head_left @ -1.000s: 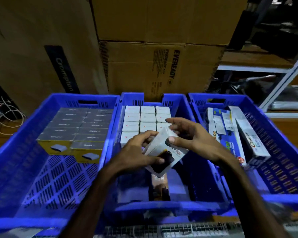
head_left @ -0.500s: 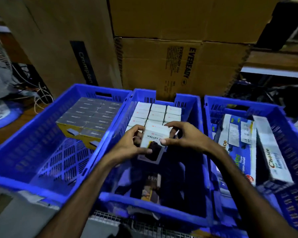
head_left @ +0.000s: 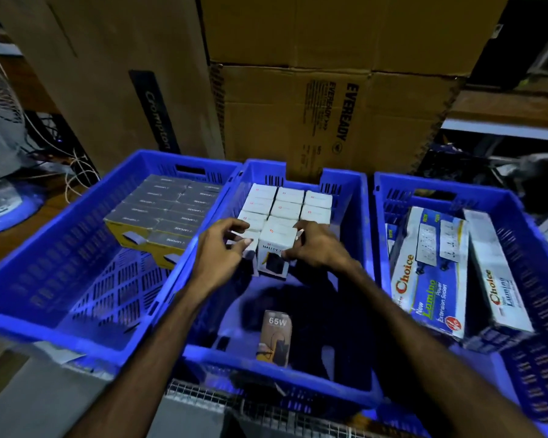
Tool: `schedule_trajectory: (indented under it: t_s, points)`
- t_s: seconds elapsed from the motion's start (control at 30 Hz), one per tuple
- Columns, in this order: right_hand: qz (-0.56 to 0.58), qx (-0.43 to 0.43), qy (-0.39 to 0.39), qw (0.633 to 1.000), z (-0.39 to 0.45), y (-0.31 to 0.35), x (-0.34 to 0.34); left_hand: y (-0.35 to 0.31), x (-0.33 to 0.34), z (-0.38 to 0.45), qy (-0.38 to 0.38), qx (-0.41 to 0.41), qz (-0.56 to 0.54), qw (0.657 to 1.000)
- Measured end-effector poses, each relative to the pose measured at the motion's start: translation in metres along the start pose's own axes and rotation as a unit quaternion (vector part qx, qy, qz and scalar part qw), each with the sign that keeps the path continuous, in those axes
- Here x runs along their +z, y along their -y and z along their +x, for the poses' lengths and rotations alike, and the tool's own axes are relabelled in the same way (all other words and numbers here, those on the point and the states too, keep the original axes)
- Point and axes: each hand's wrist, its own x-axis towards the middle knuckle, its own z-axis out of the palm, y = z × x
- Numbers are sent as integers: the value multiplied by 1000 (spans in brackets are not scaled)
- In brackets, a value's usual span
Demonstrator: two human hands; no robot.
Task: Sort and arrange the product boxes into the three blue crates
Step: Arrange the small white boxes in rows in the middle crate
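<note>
Your left hand [head_left: 217,248] and right hand [head_left: 317,248] met over the middle crate [head_left: 358,279], 1 of 3 blue crates set side by side. Between them stood a white box [head_left: 274,251], upright, its front face showing dark print and a dark product picture. Your right fingers [head_left: 290,252] curled round its right edge; your left fingers [head_left: 244,243] were bent at its left side, and they seemed to pinch the neighbouring white box there, though motion blur kept that uncertain. The held box sat at the near end of the white box block [head_left: 290,203], touching the row behind it. That block filled the far part of the middle crate in 3 columns.

Nearer you in the same crate, a tan box marked 65W [head_left: 274,338] stood alone, well apart from the block, with dark shapes around it too dim to identify.

The left crate [head_left: 23,286] held dark-topped boxes with yellow sides [head_left: 165,213], packed in rows at its far end; the near floor showed bare slots.

The right crate [head_left: 538,248] held 2 long extension socket boxes [head_left: 431,273], lying tilted lengthwise, the narrower one [head_left: 495,273] beside the wide one.

Large cardboard cartons [head_left: 314,121] were stacked behind the crates. A fan [head_left: 0,128] and loose white cable [head_left: 73,172] sat at far left.
</note>
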Motion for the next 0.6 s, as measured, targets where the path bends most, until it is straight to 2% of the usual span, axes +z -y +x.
schedule_trajectory:
  t_s: [0.23, 0.37, 0.6]
  points:
    - [-42, 14, -30, 999, 2, 7, 21, 3, -1, -1, 8, 3, 23, 1000]
    - [-67, 10, -44, 997, -3, 10, 27, 2, 1, -5, 40, -15, 31, 999]
    - [-115, 30, -54, 991, -8, 9, 45, 2, 7, -15, 112, 16, 82, 990]
